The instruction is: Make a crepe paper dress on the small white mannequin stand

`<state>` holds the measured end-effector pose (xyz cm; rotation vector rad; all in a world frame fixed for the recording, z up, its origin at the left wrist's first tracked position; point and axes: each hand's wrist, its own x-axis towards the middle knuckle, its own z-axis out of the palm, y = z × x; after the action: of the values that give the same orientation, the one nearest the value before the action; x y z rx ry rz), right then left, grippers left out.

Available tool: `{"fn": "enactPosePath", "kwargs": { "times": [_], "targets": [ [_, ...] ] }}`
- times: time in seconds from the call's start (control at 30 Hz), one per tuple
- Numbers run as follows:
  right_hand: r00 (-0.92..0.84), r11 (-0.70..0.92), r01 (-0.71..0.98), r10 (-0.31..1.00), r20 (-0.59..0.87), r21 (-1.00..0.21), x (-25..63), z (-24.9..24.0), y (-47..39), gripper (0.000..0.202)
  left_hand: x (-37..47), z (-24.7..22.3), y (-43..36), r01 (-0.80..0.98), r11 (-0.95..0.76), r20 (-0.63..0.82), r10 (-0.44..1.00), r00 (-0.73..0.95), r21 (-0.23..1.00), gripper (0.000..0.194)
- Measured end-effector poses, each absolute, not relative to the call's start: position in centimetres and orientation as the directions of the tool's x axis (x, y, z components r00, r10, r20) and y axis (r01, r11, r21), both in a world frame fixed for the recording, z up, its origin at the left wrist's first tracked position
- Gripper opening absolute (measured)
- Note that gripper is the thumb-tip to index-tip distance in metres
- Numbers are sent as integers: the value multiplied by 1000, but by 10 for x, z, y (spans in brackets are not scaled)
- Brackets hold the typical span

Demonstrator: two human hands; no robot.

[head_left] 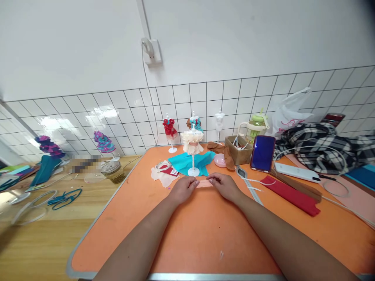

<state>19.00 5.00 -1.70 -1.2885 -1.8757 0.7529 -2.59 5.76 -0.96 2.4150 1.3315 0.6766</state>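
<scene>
Pink strip (204, 183) between both hands (184, 189) — orange table (205, 234) beneath.

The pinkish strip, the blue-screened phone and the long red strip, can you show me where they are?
Pinkish strip (205, 183): head view, middle of its visible stretch.
Blue-screened phone (263, 153): head view, middle of its screen.
Long red strip (290, 195): head view, middle of its upper face.

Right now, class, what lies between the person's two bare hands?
In the head view, a flat, pale peach strip, its material unclear, spans the stretch between the left hand and the right hand, held at both ends.
</scene>
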Motion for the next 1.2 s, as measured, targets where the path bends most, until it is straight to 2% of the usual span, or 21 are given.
{"fn": "enactPosePath", "kwargs": {
  "times": [0.17,0.3,0.47,0.83,1.03,1.2],
  "targets": [
    [-252,358,662,934,254,-658,195,-24,57,26,-23,-15,59,705,-572,246,819,518,420,28],
    [-236,354,684,935,265,-638,191,-23,59,32,-18,-20,59,727,-551,259,834,487,409,28],
    [-248,364,739,929,274,-566,179,-21,61,18,-12,-24,65,753,-526,291,849,440,396,29],
    [-112,284,760,943,312,-585,190,-32,83,21,-18,-30,71,792,-521,326,844,425,319,19],
    [-226,343,770,935,273,-539,185,-28,77,20,-18,-31,68,811,-509,347,845,407,288,22],
    [-331,448,770,889,316,-455,180,-23,66,20,-16,-32,69,814,-510,375,838,397,277,22]
  ]
}}
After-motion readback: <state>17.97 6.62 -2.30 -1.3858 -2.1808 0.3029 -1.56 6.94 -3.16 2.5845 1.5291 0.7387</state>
